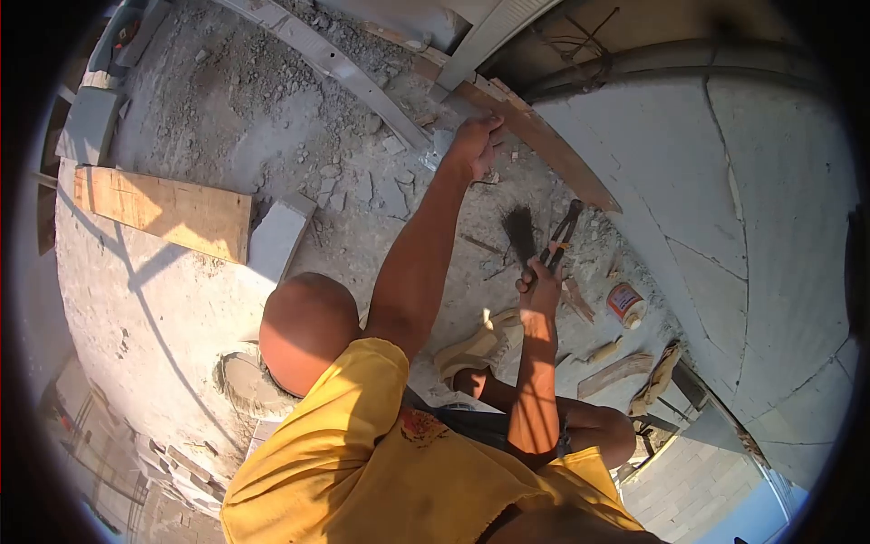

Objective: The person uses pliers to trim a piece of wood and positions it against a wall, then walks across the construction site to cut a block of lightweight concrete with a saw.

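My left hand [476, 150] is stretched forward over the rubble, close to the end of a white metal strip and beside a brown wooden board [548, 145]. Its fingers are curled; whatever they may hold is too small to make out. Nearer my body, my right hand [541, 288] is closed around a dark-bristled brush [519, 231] and black-jawed pincers [564, 232]. Both tools point away from me, side by side. Below them lie wood splinters, and to the right rests a red-labelled bottle [625, 305].
A pale wooden block [168, 208] lies at left beside a white block [281, 238]. A long metal strip [335, 68] crosses the gravel. Cracked grey slabs [689, 208] fill the right. My bent knees and sandalled foot [471, 379] are close below.
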Motion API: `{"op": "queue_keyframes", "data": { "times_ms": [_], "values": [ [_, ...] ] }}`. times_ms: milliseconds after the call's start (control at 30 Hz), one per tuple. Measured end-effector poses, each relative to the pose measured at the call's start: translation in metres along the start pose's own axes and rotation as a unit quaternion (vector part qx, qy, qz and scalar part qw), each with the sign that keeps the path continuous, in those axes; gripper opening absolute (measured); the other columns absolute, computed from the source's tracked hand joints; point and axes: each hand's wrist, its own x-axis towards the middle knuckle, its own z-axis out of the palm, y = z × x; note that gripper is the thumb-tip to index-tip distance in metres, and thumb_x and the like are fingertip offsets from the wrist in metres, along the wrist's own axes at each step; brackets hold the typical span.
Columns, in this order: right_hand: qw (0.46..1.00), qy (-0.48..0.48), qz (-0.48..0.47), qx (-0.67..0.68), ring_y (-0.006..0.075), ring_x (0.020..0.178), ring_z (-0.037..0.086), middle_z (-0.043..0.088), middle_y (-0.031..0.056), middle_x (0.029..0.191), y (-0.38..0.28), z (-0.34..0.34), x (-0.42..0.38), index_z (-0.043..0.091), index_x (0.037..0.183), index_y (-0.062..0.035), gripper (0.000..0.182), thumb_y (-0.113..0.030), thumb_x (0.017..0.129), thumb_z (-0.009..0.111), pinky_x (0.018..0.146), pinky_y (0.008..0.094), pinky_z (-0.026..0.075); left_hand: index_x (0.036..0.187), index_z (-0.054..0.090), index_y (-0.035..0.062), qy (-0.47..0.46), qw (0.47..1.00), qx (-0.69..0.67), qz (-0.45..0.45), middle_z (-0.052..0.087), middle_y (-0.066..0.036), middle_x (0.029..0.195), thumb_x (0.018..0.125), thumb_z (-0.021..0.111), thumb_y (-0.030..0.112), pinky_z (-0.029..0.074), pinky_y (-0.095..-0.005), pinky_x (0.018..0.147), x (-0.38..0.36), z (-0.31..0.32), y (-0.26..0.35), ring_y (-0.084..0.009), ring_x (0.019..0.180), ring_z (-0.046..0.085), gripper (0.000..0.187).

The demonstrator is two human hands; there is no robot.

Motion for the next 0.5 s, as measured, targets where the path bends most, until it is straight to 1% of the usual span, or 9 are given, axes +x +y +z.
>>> {"op": "queue_keyframes", "data": {
  "times_ms": [67, 133, 200, 267, 300, 333, 367, 467, 500],
  "values": [
    [0.994, 0.089, -0.035, 0.050, 0.0106, 0.060, 0.048, 0.052, 0.0020, 0.084, 0.000, -0.040, 0.010, 0.043, 0.143, -0.0224, 0.050, -0.007, 0.096, 0.054, 0.050, 0.0273, 0.041, 0.130, 0.044, -0.0024, 0.025, 0.999, -0.024, 0.016, 0.051, -0.011, 0.124, 0.099, 0.055, 0.013, 0.035, -0.0512, 0.110, -0.005, 0.010, 0.006, -0.0310, 0.126, 0.045, 0.036],
    [0.973, 0.198, -0.039, 0.109, 0.0117, 0.060, 0.047, 0.050, 0.0013, 0.079, -0.005, -0.084, 0.051, 0.048, 0.134, -0.0237, 0.039, -0.009, 0.098, 0.052, 0.049, 0.0285, 0.040, 0.123, 0.049, -0.0020, 0.041, 0.998, -0.045, 0.022, 0.051, -0.012, 0.122, 0.099, 0.055, 0.013, 0.037, -0.0496, 0.109, -0.006, 0.011, 0.004, -0.0293, 0.120, 0.048, 0.028],
    [0.973, 0.178, -0.026, 0.142, 0.0123, 0.059, 0.044, 0.049, 0.0012, 0.078, -0.016, -0.084, 0.068, 0.049, 0.130, -0.0236, 0.037, -0.008, 0.097, 0.053, 0.049, 0.0291, 0.039, 0.117, 0.052, -0.0015, 0.038, 0.997, -0.064, 0.024, 0.052, -0.013, 0.121, 0.099, 0.056, 0.012, 0.039, -0.0478, 0.107, 0.002, 0.011, 0.002, -0.0278, 0.115, 0.050, 0.023],
    [0.986, 0.096, 0.001, 0.138, 0.0127, 0.059, 0.044, 0.048, 0.0015, 0.079, -0.026, -0.067, 0.076, 0.046, 0.131, -0.0243, 0.043, -0.003, 0.094, 0.052, 0.050, 0.0295, 0.038, 0.118, 0.051, -0.0019, 0.031, 0.997, -0.060, 0.025, 0.053, -0.012, 0.118, 0.099, 0.056, 0.012, 0.041, -0.0474, 0.105, 0.009, 0.003, 0.000, -0.0265, 0.110, 0.052, 0.024],
    [0.993, 0.025, 0.022, 0.115, 0.0128, 0.060, 0.045, 0.047, 0.0019, 0.080, -0.040, -0.029, 0.055, 0.043, 0.135, -0.0250, 0.051, 0.000, 0.092, 0.052, 0.050, 0.0296, 0.038, 0.118, 0.051, -0.0020, 0.027, 0.998, -0.057, 0.024, 0.053, -0.012, 0.117, 0.099, 0.056, 0.012, 0.042, -0.0472, 0.104, 0.011, -0.001, -0.002, -0.0259, 0.107, 0.053, 0.024],
    [0.994, -0.044, 0.044, 0.091, 0.0129, 0.061, 0.045, 0.047, 0.0023, 0.081, -0.047, -0.010, 0.040, 0.039, 0.138, -0.0257, 0.059, 0.004, 0.089, 0.051, 0.051, 0.0297, 0.038, 0.118, 0.051, -0.0020, 0.027, 0.998, -0.055, 0.017, 0.054, -0.011, 0.116, 0.099, 0.056, 0.012, 0.043, -0.0468, 0.103, 0.008, -0.002, -0.005, -0.0256, 0.106, 0.054, 0.024],
    [0.999, -0.017, 0.025, 0.040, 0.0127, 0.061, 0.046, 0.048, 0.0026, 0.082, -0.038, -0.018, 0.040, 0.041, 0.138, -0.0247, 0.057, 0.002, 0.089, 0.054, 0.051, 0.0289, 0.039, 0.118, 0.051, -0.0019, 0.027, 0.998, -0.052, 0.011, 0.054, -0.011, 0.115, 0.099, 0.056, 0.012, 0.043, -0.0463, 0.102, 0.004, -0.002, -0.006, -0.0253, 0.106, 0.054, 0.024],
    [0.999, 0.041, 0.026, -0.023, 0.0126, 0.059, 0.046, 0.049, 0.0019, 0.078, -0.013, -0.042, 0.026, 0.044, 0.136, -0.0260, 0.050, -0.003, 0.093, 0.056, 0.050, 0.0285, 0.039, 0.121, 0.051, -0.0005, 0.021, 0.999, -0.034, 0.019, 0.055, -0.008, 0.114, 0.099, 0.054, 0.011, 0.044, -0.0444, 0.099, 0.004, -0.003, 0.010, -0.0238, 0.105, 0.054, 0.025],
    [0.998, 0.041, 0.050, 0.010, 0.0123, 0.059, 0.045, 0.050, 0.0023, 0.080, -0.005, -0.048, 0.019, 0.042, 0.138, -0.0274, 0.052, -0.004, 0.094, 0.056, 0.050, 0.0282, 0.040, 0.123, 0.051, 0.0002, 0.020, 0.999, -0.033, 0.013, 0.056, -0.008, 0.113, 0.099, 0.054, 0.010, 0.044, -0.0437, 0.099, -0.001, -0.003, 0.004, -0.0232, 0.106, 0.054, 0.026]
  ]
}}
